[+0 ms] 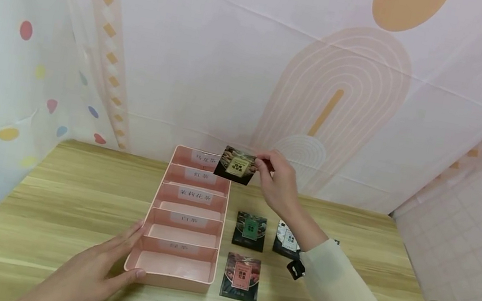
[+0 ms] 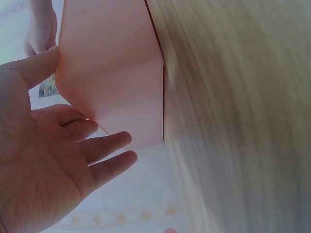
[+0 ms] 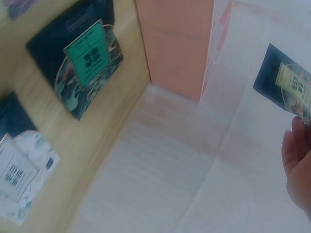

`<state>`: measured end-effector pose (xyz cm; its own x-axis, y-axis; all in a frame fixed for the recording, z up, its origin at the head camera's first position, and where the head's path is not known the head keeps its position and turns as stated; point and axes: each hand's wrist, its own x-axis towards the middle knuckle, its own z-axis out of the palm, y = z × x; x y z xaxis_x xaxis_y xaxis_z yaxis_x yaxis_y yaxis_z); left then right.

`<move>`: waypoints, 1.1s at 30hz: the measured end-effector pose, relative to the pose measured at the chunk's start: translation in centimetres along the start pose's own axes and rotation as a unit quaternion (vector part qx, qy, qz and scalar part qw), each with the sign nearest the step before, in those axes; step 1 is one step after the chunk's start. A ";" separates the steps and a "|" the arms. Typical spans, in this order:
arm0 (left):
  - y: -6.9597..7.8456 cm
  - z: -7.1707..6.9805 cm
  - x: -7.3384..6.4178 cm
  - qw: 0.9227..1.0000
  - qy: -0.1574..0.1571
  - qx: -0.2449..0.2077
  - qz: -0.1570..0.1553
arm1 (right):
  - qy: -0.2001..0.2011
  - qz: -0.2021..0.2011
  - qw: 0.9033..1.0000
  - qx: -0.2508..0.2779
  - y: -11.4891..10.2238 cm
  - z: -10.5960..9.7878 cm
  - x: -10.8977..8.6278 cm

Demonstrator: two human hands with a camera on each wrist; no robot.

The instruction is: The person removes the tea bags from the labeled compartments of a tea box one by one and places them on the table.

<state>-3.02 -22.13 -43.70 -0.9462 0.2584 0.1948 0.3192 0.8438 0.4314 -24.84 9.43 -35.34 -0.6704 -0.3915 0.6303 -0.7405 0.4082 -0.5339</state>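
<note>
My right hand (image 1: 278, 181) pinches a dark tea sachet with a yellow label (image 1: 236, 164) by its right edge. The sachet is held up over the far end of a pink divided box (image 1: 171, 282), overlapping its back compartment in the head view. White labels with Chinese characters mark the compartments. My left hand (image 1: 96, 267) rests against the box's near left corner, thumb at the rim. In the left wrist view its fingers (image 2: 109, 145) are spread and fairly straight along the pink side wall.
Right of the box lie a green-labelled sachet (image 1: 250, 231) and a red-labelled sachet (image 1: 241, 278). A white-patterned sachet (image 1: 287, 239) is partly hidden by my right forearm, with a small black object (image 1: 295, 269) near it. Behind the wooden table (image 1: 84, 187) hangs a patterned curtain (image 1: 199, 57).
</note>
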 end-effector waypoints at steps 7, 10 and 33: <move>0.0 -0.1 0.1 1.000 -0.006 -0.009 -0.006 | 0.004 -0.029 0.999 -0.018 -0.2 -1.5 -1.5; -0.1 -0.2 0.1 1.000 -0.005 -0.007 -0.005 | 0.002 -0.038 0.999 -0.019 -0.1 -1.8 -2.2; 0.0 -0.3 -0.2 1.000 0.001 -0.012 -0.013 | 0.022 -0.023 0.999 -0.018 0.2 -6.0 -6.9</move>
<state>-2.86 -22.31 -43.45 -0.9544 0.2350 0.1842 0.2948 0.8392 0.4569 -20.09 17.21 -36.43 -0.6316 -0.3749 0.6786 -0.7684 0.4194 -0.4835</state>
